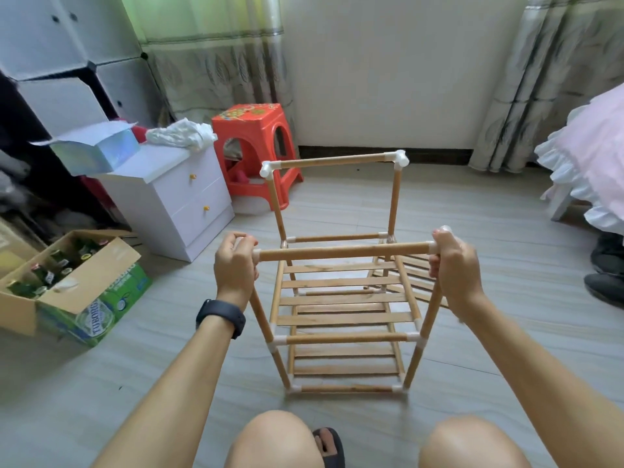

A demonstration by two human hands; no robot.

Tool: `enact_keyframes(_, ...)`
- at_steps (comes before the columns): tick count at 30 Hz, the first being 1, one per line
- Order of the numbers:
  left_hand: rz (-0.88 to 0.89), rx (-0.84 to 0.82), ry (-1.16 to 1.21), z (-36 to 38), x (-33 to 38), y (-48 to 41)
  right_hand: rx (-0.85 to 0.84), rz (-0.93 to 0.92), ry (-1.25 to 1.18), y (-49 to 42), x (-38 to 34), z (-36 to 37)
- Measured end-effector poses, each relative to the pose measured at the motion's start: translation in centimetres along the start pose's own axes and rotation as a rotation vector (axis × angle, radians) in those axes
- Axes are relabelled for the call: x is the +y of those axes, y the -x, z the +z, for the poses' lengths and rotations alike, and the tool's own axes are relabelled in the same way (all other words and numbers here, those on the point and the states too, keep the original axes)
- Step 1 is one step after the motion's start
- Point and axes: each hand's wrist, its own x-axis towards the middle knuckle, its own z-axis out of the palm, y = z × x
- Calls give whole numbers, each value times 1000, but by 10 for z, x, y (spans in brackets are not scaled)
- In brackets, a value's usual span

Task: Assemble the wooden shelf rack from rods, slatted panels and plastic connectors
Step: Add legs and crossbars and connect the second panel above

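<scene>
The open wooden shelf rack (347,318) stands upright on the grey tiled floor (169,383), just beyond the seated person's knees, with its far pair of uprights joined across the top. Two slatted wooden panels are seated in it: an upper one (341,300) and a lower one (344,361) near the floor. What looks like a third slatted panel (417,275) lies on the floor just behind the right side, though the frame hides most of it. The round wooden front top rod (344,253) runs level between both hands. The left hand (236,265) is curled round its left end and the right hand (456,265) round its right end, each at a corner joint. White plastic corner connectors (400,159) cap the far corners. The rack is probably light, and its rods stiff, but its push-fit joints may flex or pull apart. It is best held at the corners, close to the connectors, not mid-rod or by the thin slats.
</scene>
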Motion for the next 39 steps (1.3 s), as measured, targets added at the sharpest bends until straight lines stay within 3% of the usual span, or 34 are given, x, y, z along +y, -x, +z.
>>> enact_keyframes(5, 58, -4, -306, -9, 12, 2, -54, -46, 109, 7, -10, -7)
enact_keyframes(8, 368, 7, -693, -7, 32, 7, -128, -54, 301, 13, -15, -23)
enact_keyframes(10, 607, -46, -764, 15, 54, 23, -146, -93, 368, 18, -14, -38)
enact_keyframes(16, 1147, -437, -743, 139, 69, 108, -21, -53, 387, 38, 22, -97)
enact_keyframes(20, 1314, -813, -805, 224, 17, 169, -2, 109, 598, 49, 98, -139)
enact_keyframes(22, 1188, -971, -974, 260, -16, 184, -56, 249, 737, 55, 147, -162)
enact_keyframes(24, 922, -1109, -1159, 290, -50, 187, -118, 370, 869, 62, 190, -184)
enact_keyframes(28, 593, -1225, -1388, 332, -125, 173, -264, 522, 1059, 69, 253, -216)
enact_keyframes(35, 194, -1298, -1527, 400, -240, 130, -475, 619, 1215, 14, 355, -226)
enact_keyframes(39, 89, -1272, -1502, 445, -286, 112, -495, 643, 1232, -12, 410, -226)
